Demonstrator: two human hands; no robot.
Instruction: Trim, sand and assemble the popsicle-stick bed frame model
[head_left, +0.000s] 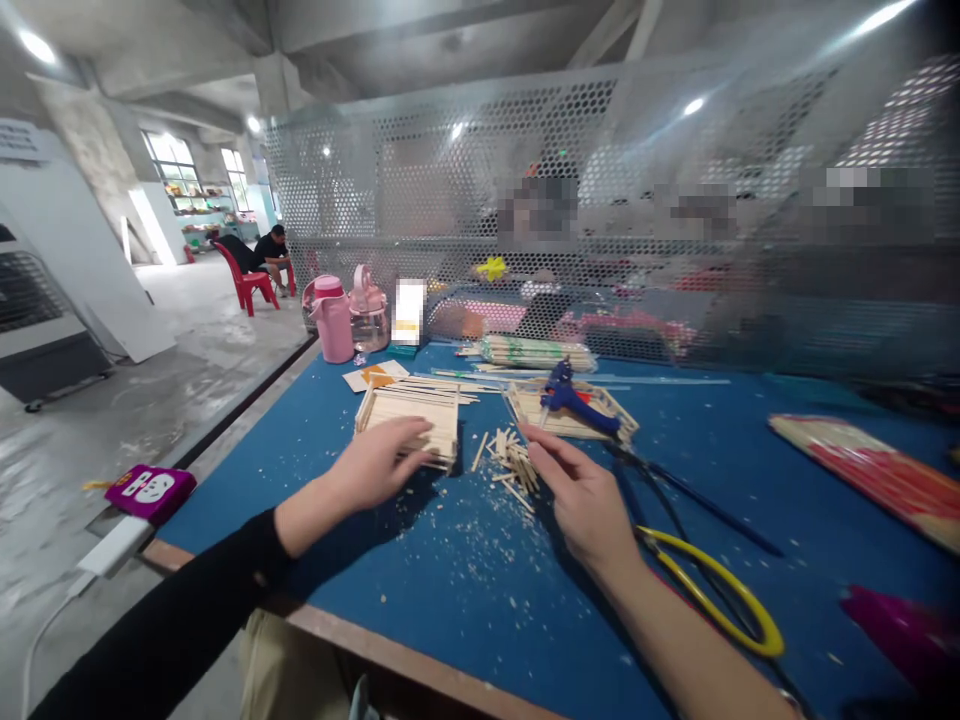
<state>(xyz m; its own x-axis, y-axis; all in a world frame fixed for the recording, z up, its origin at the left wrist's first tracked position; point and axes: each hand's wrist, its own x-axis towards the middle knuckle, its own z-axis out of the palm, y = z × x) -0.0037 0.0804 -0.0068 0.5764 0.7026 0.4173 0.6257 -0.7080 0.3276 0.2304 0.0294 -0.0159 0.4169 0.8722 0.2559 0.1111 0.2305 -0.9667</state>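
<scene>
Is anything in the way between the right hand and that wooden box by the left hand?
Only something low: a pile of short sticks lies between the right hand and the box. Nothing taller shows there, but the left hand hides part of the box.

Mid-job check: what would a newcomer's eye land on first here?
Probably the blue glue gun, lying on a wooden stick frame beyond the right hand. Next, the left hand over a slatted wooden piece, left of the short sticks. The pink jug also stands out, at the far left of the table.
</scene>
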